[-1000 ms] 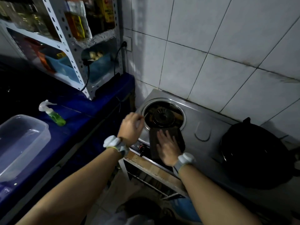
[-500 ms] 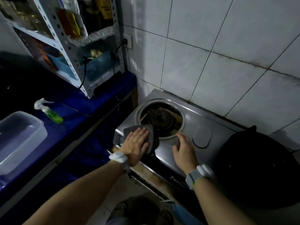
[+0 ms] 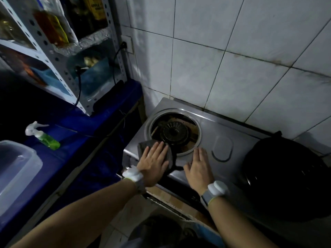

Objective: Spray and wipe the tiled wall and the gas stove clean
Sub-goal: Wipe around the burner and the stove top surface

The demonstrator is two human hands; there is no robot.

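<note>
1. Since a second ago, the dark grey wiping cloth [image 3: 143,146] has passed from under the right hand [image 3: 198,167] to under the left hand [image 3: 154,161]. It now lies at the stove's front-left corner.
2. One white tiled wall [image 3: 232,59], with dark grime along its grout lines, rises behind the stove.
3. One silver stainless-steel gas stove [image 3: 232,129] sits against that wall. Its one round black burner [image 3: 174,132] is uncovered, and one black round pan [image 3: 286,176] sits on its right side.
4. Two hands show. The left arm reaches in from the lower left and the hand is palm down, fingers straight, pressing flat on the cloth without curling round it. The right hand lies flat on bare steel just in front of the burner ring, holding nothing.
5. One cloth edge pokes out beyond the left fingertips, touching the burner ring.
6. One green spray bottle with a white trigger [image 3: 44,136] lies on the blue counter [image 3: 80,154], well apart from both hands.
</note>
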